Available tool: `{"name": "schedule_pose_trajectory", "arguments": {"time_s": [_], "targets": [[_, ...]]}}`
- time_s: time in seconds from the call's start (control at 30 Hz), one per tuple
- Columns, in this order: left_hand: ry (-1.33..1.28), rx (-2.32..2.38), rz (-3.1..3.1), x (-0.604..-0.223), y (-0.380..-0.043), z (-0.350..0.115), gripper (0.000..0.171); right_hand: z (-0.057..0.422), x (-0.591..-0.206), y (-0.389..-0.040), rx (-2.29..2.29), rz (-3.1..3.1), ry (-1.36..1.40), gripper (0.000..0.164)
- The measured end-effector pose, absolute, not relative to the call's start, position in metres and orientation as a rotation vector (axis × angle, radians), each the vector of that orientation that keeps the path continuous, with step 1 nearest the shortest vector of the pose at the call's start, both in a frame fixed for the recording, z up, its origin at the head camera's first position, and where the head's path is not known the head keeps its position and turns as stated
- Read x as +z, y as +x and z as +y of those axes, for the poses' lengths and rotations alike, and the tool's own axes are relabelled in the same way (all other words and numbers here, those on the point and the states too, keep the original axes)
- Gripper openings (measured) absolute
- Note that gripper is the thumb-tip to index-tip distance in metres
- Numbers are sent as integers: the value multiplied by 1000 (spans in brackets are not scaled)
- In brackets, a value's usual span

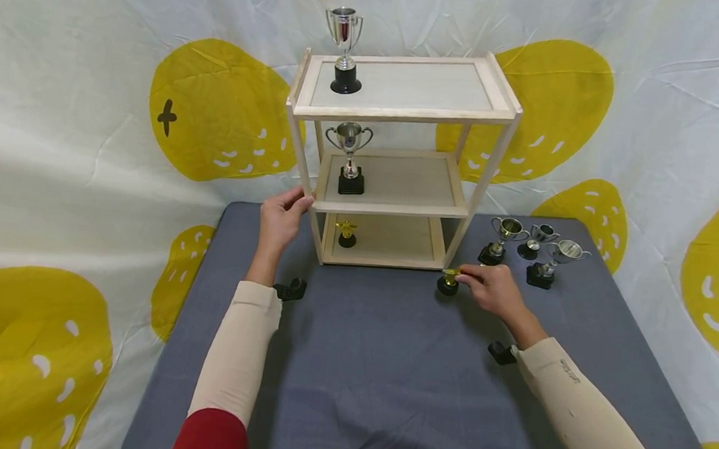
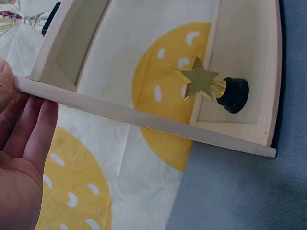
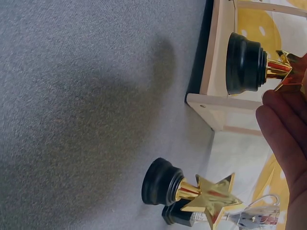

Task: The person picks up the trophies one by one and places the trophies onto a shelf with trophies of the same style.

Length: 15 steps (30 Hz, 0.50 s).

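My left hand (image 1: pixel 280 222) grips the left front post of a pale wooden three-tier shelf (image 1: pixel 392 209) near its middle tier. With my right hand (image 1: pixel 493 287) I pinch a small star trophy (image 3: pixel 244 64) by its gold star, its black base raised off the table beside the shelf's front right corner. Another star trophy (image 2: pixel 232 93) stands on the bottom tier at the left. A silver cup trophy (image 1: pixel 349 140) is on the middle tier, and a taller silver cup (image 1: pixel 347 50) stands on top. On the table, one more star trophy (image 3: pixel 163 182) shows in the right wrist view.
Right of the shelf, a gold-toned cup (image 1: pixel 508 231), a small cup (image 1: pixel 540 237) and a silver cup (image 1: pixel 560 256) stand together on the grey table (image 1: pixel 356 363). A white cloth (image 1: pixel 115 131) with yellow fruit shapes hangs behind.
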<state>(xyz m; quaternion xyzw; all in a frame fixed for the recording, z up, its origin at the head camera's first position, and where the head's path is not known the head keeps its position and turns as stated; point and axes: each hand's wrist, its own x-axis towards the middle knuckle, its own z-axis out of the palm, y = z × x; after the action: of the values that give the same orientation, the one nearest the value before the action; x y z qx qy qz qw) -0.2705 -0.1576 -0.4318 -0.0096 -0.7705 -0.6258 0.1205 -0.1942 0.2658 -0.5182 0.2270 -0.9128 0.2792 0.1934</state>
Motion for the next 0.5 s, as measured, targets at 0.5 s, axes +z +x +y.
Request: {"name": "schedule_pose_trajectory", "arguments": {"time_s": [0.5], "targets": [[-76,-1795,-2240,-434,-272,-158,36,254,-520,-202,834,-2576,643,15]]}}
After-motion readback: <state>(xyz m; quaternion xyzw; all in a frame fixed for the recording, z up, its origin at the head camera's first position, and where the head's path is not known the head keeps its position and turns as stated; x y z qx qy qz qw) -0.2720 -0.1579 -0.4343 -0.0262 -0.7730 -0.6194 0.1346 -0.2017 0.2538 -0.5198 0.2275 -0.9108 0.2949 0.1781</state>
